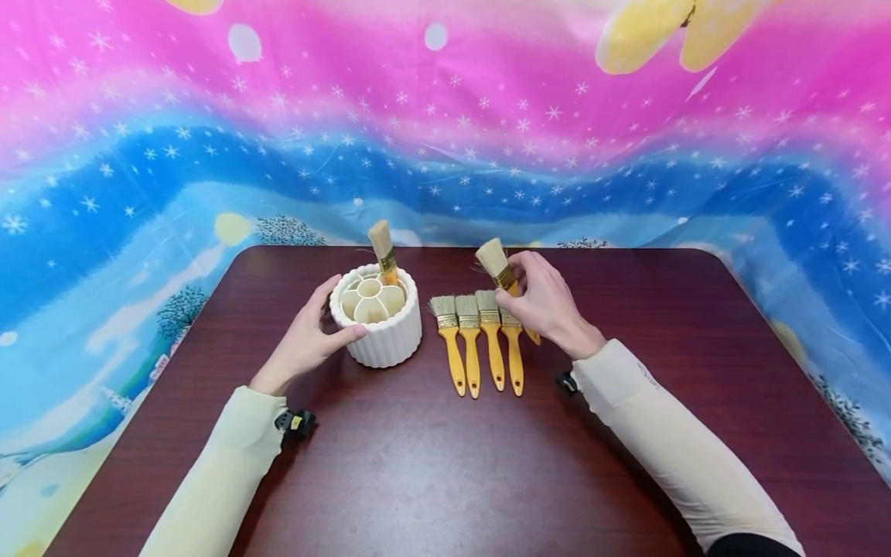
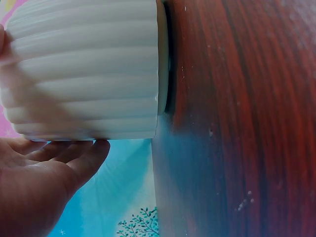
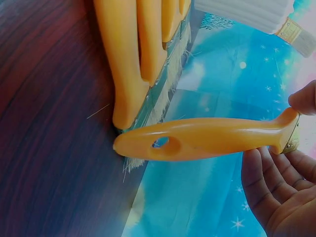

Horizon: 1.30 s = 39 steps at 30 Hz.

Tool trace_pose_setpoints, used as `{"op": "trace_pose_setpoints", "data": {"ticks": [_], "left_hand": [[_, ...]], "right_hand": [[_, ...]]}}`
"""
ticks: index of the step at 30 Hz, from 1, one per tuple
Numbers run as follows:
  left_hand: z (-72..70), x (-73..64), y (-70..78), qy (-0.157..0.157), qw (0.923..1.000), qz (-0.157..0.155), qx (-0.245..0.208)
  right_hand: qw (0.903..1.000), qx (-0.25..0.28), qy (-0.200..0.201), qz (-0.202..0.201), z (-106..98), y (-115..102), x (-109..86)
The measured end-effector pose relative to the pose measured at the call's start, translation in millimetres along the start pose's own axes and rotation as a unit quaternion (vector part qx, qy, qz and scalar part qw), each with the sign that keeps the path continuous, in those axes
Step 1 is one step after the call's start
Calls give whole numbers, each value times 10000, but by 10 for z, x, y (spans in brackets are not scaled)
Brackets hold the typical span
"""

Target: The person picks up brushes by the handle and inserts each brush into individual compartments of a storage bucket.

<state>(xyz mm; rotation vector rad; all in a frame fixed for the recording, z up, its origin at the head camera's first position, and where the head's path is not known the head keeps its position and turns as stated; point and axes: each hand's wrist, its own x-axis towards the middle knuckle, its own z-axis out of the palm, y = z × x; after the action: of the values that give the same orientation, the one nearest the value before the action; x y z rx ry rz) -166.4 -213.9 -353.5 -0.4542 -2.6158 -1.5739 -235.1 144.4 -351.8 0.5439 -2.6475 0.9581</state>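
"Two grips; right hand [image 1: 546, 298] on a brush [image 3: 197, 140], right of the holder [image 1: 385, 344]; left hand [image 1: 302, 340] round the holder."
"Then best hold that brush by its neck [image 3: 277, 131]; bristles [image 1: 491, 255] up; clear of four brushes [image 1: 493, 340] right of the holder."

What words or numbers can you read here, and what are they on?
None can be read.
Right sleeve: small faint marks near the cuff, too blurred to tell if they are letters.
Black device on the left wrist: too small to read.
Raised brush: no writing shows on its yellow handle.
White holder: none shows.
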Motion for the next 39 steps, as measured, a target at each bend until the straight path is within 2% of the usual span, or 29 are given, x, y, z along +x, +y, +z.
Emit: {"op": "trace_pose_setpoints", "data": {"ticks": [23,27,30,36,39], "left_hand": [[7,3,-10,19,10000,16,44],[14,53,-245,80,9999,89,-17],[17,78,-368,117,9999,100,-66],[10,7,-60,40,9999,154,-20],[13,-1,-3,48,9999,130,6]], "right_hand": [[9998,192,-10,-34,72,-130,101],[9997,218,-32,-38,78,-163,108],[9997,254,-44,-37,84,-185,115],[9996,284,-26,-65,88,-214,123],[9995,295,-14,-102,88,-226,127]]}}
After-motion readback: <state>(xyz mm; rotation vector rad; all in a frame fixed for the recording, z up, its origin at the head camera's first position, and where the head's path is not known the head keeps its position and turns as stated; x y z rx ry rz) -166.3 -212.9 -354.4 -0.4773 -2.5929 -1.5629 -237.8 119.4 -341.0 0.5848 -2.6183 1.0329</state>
